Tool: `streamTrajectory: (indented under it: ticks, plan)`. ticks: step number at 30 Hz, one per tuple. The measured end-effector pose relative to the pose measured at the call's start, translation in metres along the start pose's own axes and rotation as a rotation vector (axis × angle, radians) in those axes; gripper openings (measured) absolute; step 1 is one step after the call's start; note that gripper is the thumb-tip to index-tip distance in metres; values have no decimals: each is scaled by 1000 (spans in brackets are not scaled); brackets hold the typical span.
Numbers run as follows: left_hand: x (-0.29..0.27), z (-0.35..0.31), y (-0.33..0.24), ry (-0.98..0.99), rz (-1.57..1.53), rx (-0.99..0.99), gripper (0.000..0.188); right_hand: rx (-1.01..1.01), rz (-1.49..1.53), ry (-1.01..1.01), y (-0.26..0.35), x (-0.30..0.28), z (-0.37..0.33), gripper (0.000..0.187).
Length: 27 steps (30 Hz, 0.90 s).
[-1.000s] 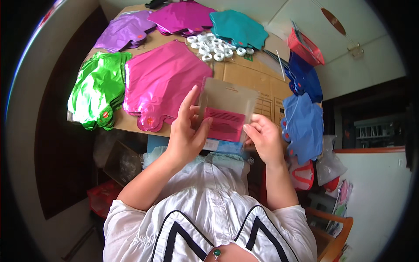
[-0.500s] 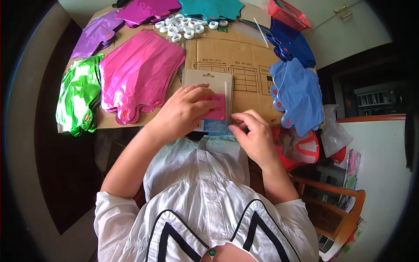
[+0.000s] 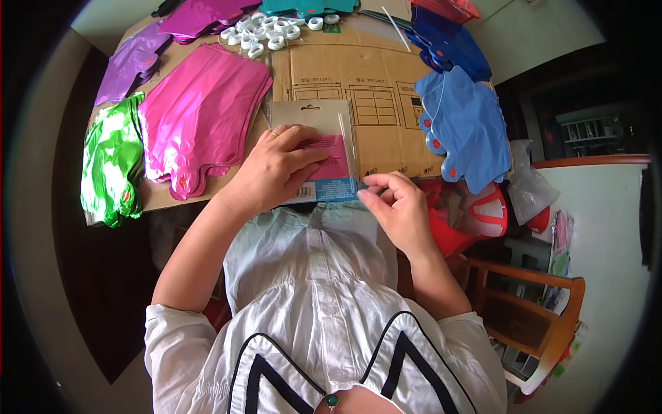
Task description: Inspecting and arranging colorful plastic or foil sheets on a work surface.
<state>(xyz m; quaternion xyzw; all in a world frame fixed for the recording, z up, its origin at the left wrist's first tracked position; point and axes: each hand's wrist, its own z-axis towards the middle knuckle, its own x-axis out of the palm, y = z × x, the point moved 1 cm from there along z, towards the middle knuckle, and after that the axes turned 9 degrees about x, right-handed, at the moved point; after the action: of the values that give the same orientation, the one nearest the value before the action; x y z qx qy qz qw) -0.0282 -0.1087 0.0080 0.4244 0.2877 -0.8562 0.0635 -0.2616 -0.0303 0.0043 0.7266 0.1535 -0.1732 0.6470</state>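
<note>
My left hand (image 3: 272,169) lies flat on the packet (image 3: 317,148), fingers spread and extended across its pink label, pressing it onto the cardboard sheet (image 3: 376,90). My right hand (image 3: 396,207) is at the packet's lower right corner; thumb and forefinger are closed in a pinch on the edge of the clear flap there, the other fingers loosely curled. The packet lies upright before me, its hang-hole end pointing away, its lower edge at the near edge of the cardboard. To the left, just beside the packet, sits a stack of pink balloons (image 3: 200,114), with green balloons (image 3: 110,162) beyond it. To the right, light blue balloons (image 3: 462,127) lie near, with bare cardboard between them and the packet. White rings (image 3: 265,31) lie well apart at the far side
</note>
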Motion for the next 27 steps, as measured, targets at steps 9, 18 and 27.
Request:
streamTrajectory:
  ticks: [9,18,27]
  plan:
    - [8,1,-12,23,-3,23,27,285,170,14,-6,5,-5,24]
    - [8,4,-12,45,1,57,28,467,603,93,-28,4,-5,21]
    - [10,3,-10,40,9,60,27,-355,-187,-300,-5,12,-15,12]
